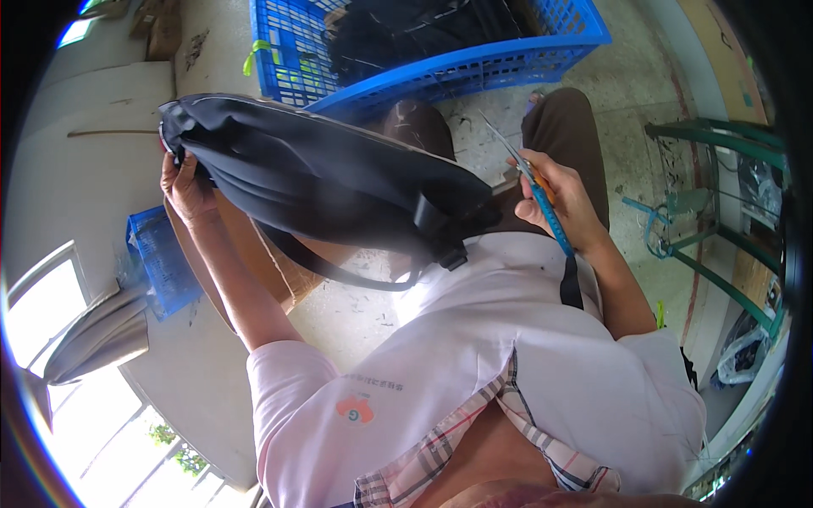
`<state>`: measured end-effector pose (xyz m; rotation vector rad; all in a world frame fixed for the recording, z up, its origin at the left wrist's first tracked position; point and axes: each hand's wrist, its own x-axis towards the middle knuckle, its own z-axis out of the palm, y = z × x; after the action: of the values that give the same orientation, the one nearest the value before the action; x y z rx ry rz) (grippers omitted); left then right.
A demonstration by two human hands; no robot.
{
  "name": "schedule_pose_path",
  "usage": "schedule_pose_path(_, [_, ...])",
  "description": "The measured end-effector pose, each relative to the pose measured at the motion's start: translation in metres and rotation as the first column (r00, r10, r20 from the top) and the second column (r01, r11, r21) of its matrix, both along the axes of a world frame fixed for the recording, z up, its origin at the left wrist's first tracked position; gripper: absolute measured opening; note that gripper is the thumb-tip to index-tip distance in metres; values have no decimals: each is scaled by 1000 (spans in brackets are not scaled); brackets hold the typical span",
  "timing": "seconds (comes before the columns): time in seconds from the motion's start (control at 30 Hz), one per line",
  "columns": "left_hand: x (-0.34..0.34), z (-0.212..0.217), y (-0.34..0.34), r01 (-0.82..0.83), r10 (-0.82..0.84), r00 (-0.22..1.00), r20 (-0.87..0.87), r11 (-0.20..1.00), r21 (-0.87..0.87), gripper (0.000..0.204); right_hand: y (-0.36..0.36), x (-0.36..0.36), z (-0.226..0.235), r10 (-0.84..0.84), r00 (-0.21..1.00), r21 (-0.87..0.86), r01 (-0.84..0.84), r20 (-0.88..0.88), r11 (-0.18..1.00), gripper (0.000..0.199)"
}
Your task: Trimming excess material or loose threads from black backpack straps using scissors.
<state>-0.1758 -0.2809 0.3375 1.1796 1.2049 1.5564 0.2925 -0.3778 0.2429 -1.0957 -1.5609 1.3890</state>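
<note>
My left hand (190, 188) is closed on the far left end of a black bag (313, 173), its fingers pinching the edge. The bag lies tilted across my lap, with a pale edging along its far side. A black strap (326, 269) loops down from it, and a dark buckle (450, 256) hangs at its near right end. Right of the bag, my right hand (563, 201) is wrapped round a pair of scissors (518, 159) with slim pointed blades and an orange handle. Blue wrapping or cord (555, 227) runs from the handle to a black band.
Beyond my knees stands a blue plastic crate (449, 72) holding dark fabric pieces. A cardboard box (241, 241) is below the bag, beside a smaller blue crate (165, 258). On the right is a green metal frame (720, 229) with plastic bags near it.
</note>
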Motion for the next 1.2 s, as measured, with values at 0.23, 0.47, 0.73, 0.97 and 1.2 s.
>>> schedule_pose_path(0.23, [11,13,-6,-57,60,997,-40,996,72,26,25,-9,45,81,975,156,-114,205,981,59])
schedule_pose_path(0.47, [44,40,-19,-26,36,995,-90,993,113,28,43,-34,62,87,963,237,-150,256,960,61])
schedule_pose_path(0.73, [58,63,-35,16,-7,990,-138,998,62,26,65,-56,81,87,947,325,-191,309,926,60])
schedule_pose_path(0.97, [67,69,-39,-9,12,987,-163,1000,20,28,71,-68,84,88,970,406,-175,225,897,55])
schedule_pose_path(1.2, [86,75,-38,-67,47,967,-251,995,-69,25,65,-76,83,23,986,428,-93,165,899,39])
